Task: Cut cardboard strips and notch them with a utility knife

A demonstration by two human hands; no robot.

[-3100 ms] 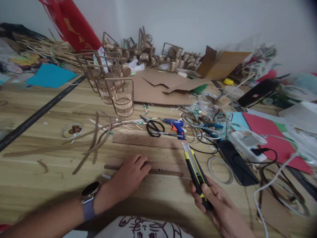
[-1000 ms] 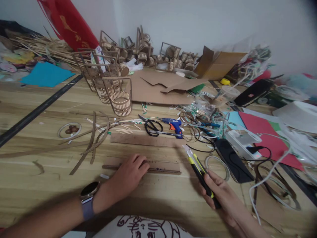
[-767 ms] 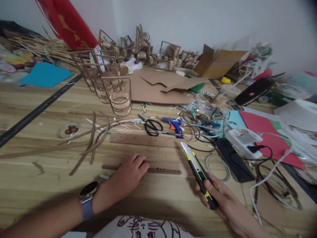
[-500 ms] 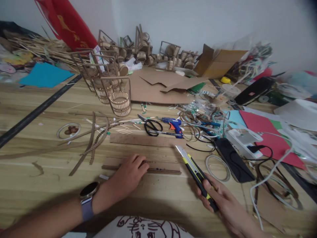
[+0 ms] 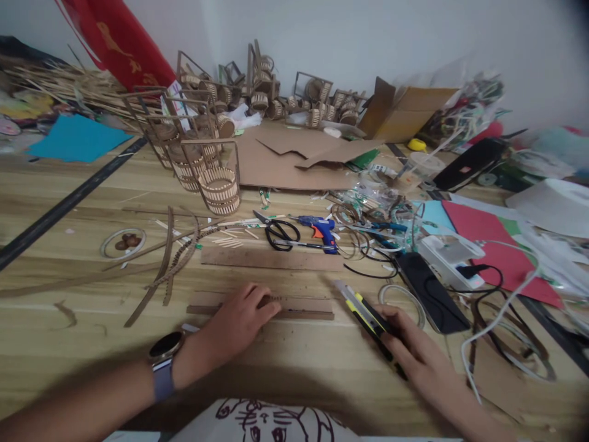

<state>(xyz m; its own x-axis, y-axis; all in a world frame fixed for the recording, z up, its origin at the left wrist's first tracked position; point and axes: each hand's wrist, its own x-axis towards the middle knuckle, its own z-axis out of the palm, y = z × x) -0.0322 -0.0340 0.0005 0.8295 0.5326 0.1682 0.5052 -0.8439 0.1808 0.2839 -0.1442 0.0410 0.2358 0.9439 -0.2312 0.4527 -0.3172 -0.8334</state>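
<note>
My left hand (image 5: 243,319) rests on a narrow cardboard strip (image 5: 306,306) lying on the table, its fingers bent and the thumb apart from them. Nothing shows gripped in it; its fingertips are partly hidden. In my right hand (image 5: 409,350) is a yellow and black utility knife (image 5: 370,319), its blade extended, tilted up and to the left, just right of the strip's end. Behind the strip lies another flat cardboard strip (image 5: 271,259).
Black scissors (image 5: 281,236), a blue glue gun (image 5: 322,228) and thin sticks lie beyond the strips. Small slatted baskets (image 5: 219,191) stand at back left. A phone (image 5: 432,294), a power strip (image 5: 448,261) and a tape ring (image 5: 402,301) are at right. Curved cardboard strips (image 5: 168,252) lie left.
My right hand has turned over more toward palm-down, with the knife lowered and shifted slightly right. My left thumb has moved a little away from the strip. The whole view has shifted slightly.
</note>
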